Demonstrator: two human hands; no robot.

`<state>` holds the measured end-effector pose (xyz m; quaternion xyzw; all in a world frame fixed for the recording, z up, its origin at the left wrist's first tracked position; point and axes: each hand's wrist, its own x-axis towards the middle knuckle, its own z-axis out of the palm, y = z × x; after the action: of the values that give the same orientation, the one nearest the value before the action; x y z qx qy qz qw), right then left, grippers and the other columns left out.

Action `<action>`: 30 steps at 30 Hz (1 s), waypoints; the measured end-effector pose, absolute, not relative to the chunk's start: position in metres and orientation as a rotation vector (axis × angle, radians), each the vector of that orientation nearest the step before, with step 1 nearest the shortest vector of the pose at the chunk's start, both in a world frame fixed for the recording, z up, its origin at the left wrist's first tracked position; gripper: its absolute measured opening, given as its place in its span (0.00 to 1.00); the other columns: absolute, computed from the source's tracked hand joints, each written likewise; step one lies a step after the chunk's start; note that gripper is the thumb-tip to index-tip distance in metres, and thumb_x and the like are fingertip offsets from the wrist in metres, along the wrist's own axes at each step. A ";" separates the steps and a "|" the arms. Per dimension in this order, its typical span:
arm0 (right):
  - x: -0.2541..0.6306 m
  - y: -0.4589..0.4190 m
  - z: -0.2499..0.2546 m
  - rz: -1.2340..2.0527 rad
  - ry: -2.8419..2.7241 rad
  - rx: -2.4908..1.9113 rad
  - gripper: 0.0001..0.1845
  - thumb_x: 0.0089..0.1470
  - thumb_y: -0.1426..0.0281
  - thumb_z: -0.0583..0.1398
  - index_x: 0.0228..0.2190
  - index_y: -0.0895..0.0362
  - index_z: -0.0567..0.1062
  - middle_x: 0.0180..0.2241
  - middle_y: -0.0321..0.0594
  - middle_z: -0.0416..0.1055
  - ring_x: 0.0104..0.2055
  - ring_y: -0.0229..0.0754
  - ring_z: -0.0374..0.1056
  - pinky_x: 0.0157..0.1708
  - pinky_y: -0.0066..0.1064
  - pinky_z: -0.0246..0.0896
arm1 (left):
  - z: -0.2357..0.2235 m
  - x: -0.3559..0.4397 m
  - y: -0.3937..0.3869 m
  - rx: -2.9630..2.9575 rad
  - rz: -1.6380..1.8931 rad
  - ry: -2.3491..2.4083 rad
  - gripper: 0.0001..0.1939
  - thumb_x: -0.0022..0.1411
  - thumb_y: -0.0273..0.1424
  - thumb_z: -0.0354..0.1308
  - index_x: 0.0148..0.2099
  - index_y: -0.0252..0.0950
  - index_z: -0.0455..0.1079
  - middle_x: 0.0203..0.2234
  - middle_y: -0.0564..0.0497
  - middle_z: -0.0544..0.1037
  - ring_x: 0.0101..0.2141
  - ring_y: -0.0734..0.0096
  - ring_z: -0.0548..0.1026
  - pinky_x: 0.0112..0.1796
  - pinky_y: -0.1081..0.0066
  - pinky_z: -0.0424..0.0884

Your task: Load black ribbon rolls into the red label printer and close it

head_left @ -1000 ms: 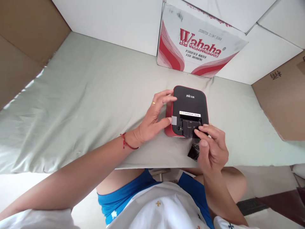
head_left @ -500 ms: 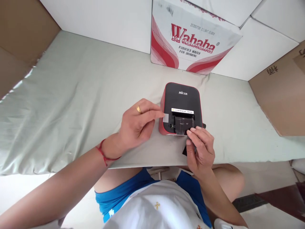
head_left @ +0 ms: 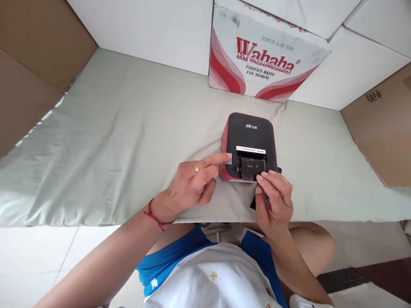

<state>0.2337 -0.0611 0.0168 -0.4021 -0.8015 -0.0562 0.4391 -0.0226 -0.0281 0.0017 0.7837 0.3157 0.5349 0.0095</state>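
Note:
A label printer (head_left: 252, 134) with a black top and red sides lies on the cloth in front of me. My left hand (head_left: 199, 179) reaches its stretched index finger onto a small grey square (head_left: 228, 159) at the printer's left front corner; the other fingers curl loosely and hold nothing. Out of the printer's slot comes a black label strip (head_left: 250, 167), curving over the front edge. Thumb and fingers of my right hand (head_left: 275, 196) pinch this strip just past the edge, and a piece of it hangs below them. The fingers partly cover the strip's end.
A pale green cloth (head_left: 154, 124) covers the surface. Behind the printer stands a white and red water carton (head_left: 269, 55), beside plain white boxes (head_left: 144, 34). Brown cardboard boxes stand left (head_left: 35, 81) and right (head_left: 375, 137). A small dark knob (head_left: 279, 170) sticks out at the printer's right side.
My left index finger has straightened and pressed further onto the grey square, while the thumb drew away from it. My right hand keeps its pinch on the strip. The whole view has shifted slightly.

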 end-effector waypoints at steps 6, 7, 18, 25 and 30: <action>0.232 -0.060 0.012 -0.168 -1.962 -1.005 0.32 0.62 0.85 0.62 0.63 0.52 0.78 0.54 0.44 0.78 0.64 0.43 0.75 0.66 0.41 0.78 | 0.003 -0.024 -0.028 2.376 1.590 0.945 0.14 0.57 0.16 0.56 0.31 0.40 0.57 0.61 0.46 0.87 0.22 0.80 0.74 0.24 0.69 0.67; 0.232 -0.060 0.011 -0.172 -1.958 -1.004 0.31 0.62 0.85 0.62 0.63 0.53 0.78 0.54 0.44 0.78 0.65 0.42 0.74 0.66 0.41 0.77 | 0.003 -0.024 -0.028 2.337 1.618 0.933 0.14 0.57 0.17 0.56 0.30 0.39 0.57 0.60 0.46 0.88 0.21 0.81 0.72 0.23 0.69 0.66; 0.230 -0.063 0.023 -0.136 -1.930 -1.068 0.27 0.61 0.86 0.62 0.56 0.51 0.82 0.52 0.39 0.81 0.60 0.38 0.77 0.76 0.47 0.68 | 0.012 -0.019 -0.028 2.173 1.512 0.984 0.18 0.60 0.17 0.56 0.23 0.38 0.55 0.49 0.44 0.89 0.33 0.73 0.84 0.27 0.72 0.73; 0.250 -0.036 0.082 0.283 -2.016 -1.047 0.18 0.68 0.79 0.59 0.47 0.50 0.85 0.47 0.36 0.83 0.49 0.37 0.80 0.56 0.37 0.78 | 0.003 -0.016 -0.032 2.351 1.478 1.062 0.18 0.63 0.19 0.57 0.25 0.39 0.57 0.54 0.45 0.88 0.26 0.77 0.77 0.27 0.69 0.73; 0.233 0.024 0.123 0.400 -2.271 -1.366 0.16 0.74 0.65 0.58 0.51 0.49 0.87 0.46 0.36 0.84 0.38 0.34 0.77 0.39 0.30 0.69 | -0.006 -0.018 -0.031 2.591 1.499 1.056 0.16 0.68 0.21 0.57 0.29 0.39 0.62 0.62 0.44 0.86 0.24 0.77 0.73 0.26 0.67 0.71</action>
<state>0.2332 0.0236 0.1226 -0.4961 -0.8249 0.1453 0.2287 -0.0183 -0.0311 -0.0062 0.8163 0.3325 0.4721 -0.0162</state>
